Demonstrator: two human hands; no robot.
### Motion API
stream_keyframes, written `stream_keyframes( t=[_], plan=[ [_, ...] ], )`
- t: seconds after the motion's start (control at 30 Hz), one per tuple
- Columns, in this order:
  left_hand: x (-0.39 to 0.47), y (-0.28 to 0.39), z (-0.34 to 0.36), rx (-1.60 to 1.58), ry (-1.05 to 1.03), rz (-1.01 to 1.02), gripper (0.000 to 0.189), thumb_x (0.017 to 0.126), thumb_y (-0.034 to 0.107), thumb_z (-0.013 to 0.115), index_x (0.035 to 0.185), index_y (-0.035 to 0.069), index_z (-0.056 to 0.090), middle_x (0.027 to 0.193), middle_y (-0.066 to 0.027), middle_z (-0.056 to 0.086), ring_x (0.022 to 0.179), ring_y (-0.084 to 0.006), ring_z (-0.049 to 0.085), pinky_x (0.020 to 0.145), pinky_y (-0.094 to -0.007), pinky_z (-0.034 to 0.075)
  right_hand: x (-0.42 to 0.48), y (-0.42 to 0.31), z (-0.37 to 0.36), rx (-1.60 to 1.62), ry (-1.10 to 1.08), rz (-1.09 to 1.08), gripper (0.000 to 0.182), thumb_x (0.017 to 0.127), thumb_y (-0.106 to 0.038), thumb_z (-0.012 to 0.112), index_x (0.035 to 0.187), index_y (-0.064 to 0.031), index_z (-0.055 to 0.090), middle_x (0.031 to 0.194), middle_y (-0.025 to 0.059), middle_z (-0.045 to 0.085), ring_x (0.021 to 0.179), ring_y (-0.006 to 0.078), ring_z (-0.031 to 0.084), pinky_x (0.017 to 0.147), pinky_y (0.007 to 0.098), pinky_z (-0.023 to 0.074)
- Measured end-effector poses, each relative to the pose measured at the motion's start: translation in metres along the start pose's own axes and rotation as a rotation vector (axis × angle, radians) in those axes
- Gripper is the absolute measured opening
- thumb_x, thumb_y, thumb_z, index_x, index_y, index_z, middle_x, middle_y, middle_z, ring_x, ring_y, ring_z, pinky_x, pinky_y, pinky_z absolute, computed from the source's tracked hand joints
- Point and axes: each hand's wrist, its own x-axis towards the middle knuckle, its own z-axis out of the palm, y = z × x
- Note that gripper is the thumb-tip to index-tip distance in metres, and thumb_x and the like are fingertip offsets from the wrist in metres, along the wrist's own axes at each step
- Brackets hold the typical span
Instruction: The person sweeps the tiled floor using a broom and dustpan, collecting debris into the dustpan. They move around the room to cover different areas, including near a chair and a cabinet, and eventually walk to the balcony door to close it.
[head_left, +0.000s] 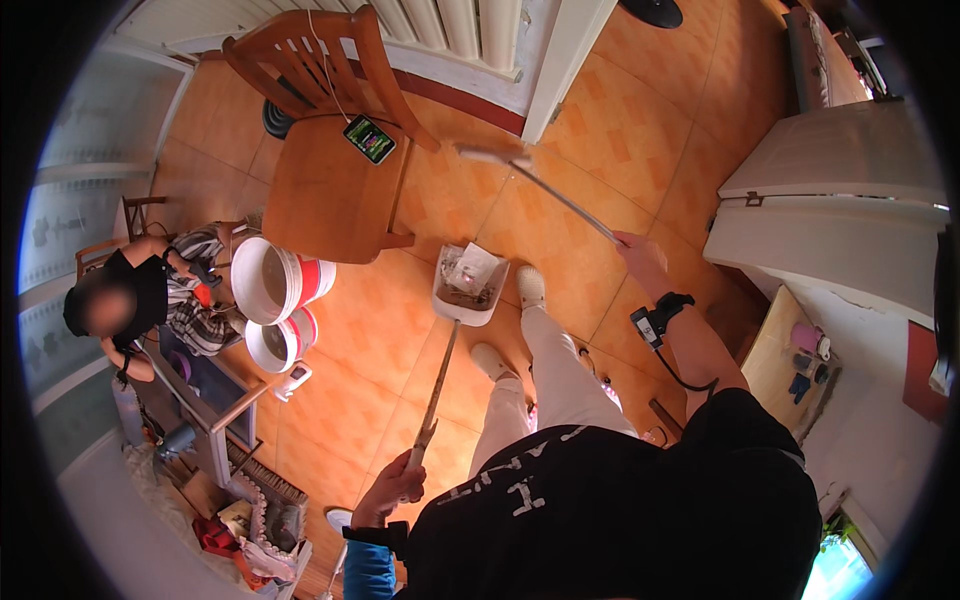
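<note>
My left hand (390, 487) grips the worn handle of a long-handled dustpan (491, 311). Its white pan rests on the tiles just ahead of my feet and holds dust, debris and a crumpled whitish wrapper (475, 264). My right hand (642, 259), arm stretched forward, is closed around the end of a metal broom handle (570, 201). The broom head (487, 155) is blurred, low over or on the floor between the wooden chair and the white door frame; I cannot tell whether it touches the tiles.
A wooden chair (330, 199) carries a phone (370, 139) with a cable. White buckets (264, 281) stand at left beside a seated person (135, 300). A white cabinet (817, 217) is at right, a door frame (559, 75) ahead. Orange tiles (360, 330) cover the floor.
</note>
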Motion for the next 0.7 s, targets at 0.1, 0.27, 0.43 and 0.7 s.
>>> stream_keyframes(
  t=[0.1,0.27,0.43,0.7],
  plan=[
    [0.000,0.007,0.002,0.012,0.011,-0.011,0.028,0.090,0.013,0.056,0.115,0.005,0.048,0.068,0.0040,0.042,0.052,-0.0061,0.041,0.047,-0.0225,0.031,0.021,0.015,0.015,-0.074,0.146,-0.076,0.031,0.087,-0.028,0.052,0.115,-0.0233,0.064,0.106,0.0110,0.065,0.094,0.0324,0.062,0.079,0.0421,0.0503],
    [0.004,0.009,-0.001,0.031,0.015,-0.026,0.028,0.089,0.011,0.054,0.116,0.004,0.046,0.068,0.0038,0.042,0.051,-0.0060,0.040,0.045,-0.0225,0.030,0.002,0.060,0.082,-0.141,0.153,-0.134,0.030,0.086,-0.027,0.054,0.113,-0.0235,0.065,0.092,0.0085,0.068,0.084,0.0265,0.065,0.070,0.0378,0.0496],
    [0.005,0.017,0.001,-0.022,-0.008,-0.018,0.018,0.088,0.009,0.053,0.105,0.006,0.046,0.066,0.0035,0.042,0.048,-0.0063,0.040,0.042,-0.0227,0.030,-0.049,0.050,-0.008,0.016,0.019,-0.009,0.029,0.084,-0.027,0.055,0.111,-0.0229,0.065,0.095,0.0093,0.067,0.089,0.0292,0.063,0.073,0.0395,0.0497],
    [-0.001,0.032,0.015,0.094,0.132,-0.095,0.024,0.087,0.008,0.054,0.110,0.004,0.050,0.069,0.0005,0.048,0.050,-0.0090,0.046,0.044,-0.0239,0.032,-0.021,0.095,-0.032,-0.083,0.179,0.201,0.030,0.084,-0.027,0.058,0.111,-0.0174,0.065,0.091,0.0121,0.067,0.086,0.0332,0.064,0.073,0.0415,0.0506]
  ],
)
